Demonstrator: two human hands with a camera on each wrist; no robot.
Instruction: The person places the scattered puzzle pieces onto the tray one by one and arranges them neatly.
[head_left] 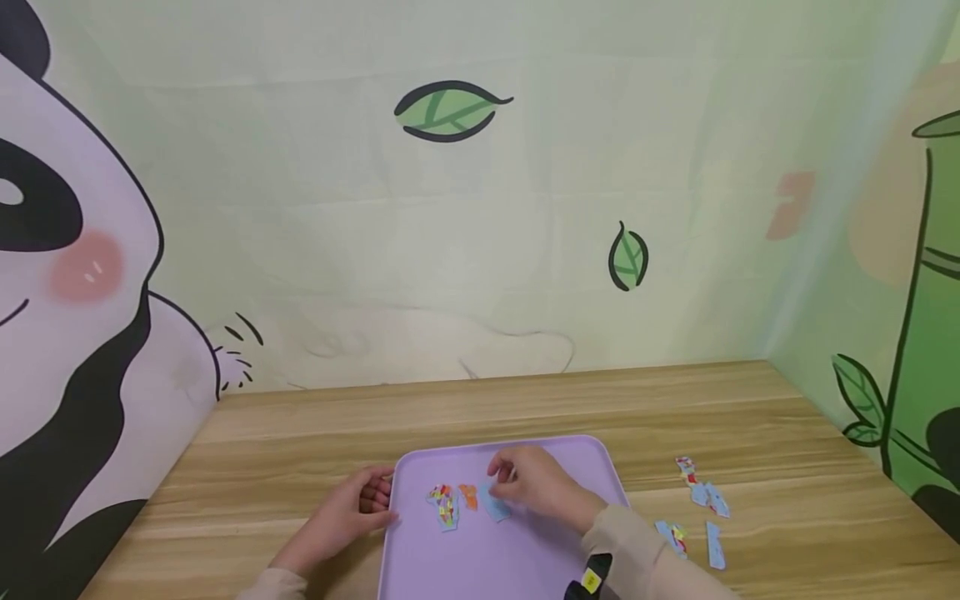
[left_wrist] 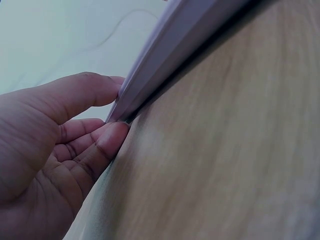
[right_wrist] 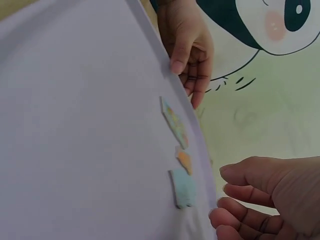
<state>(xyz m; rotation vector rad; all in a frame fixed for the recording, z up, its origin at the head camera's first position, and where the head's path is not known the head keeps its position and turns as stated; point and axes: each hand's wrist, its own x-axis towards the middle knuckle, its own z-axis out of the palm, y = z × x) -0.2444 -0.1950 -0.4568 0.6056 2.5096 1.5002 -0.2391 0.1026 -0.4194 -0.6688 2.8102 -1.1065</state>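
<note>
On the purple tray (head_left: 570,454), the pale blue piece (head_left: 496,506) lies just under the right hand (head_left: 536,487), whose loosely curled fingers (right_wrist: 240,192) hold nothing, while the left hand (head_left: 352,510) grips the tray's left edge.

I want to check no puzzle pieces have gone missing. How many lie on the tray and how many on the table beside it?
Pieces on the purple tray: 3
Pieces on the wooden table: 4
Total: 7
</note>
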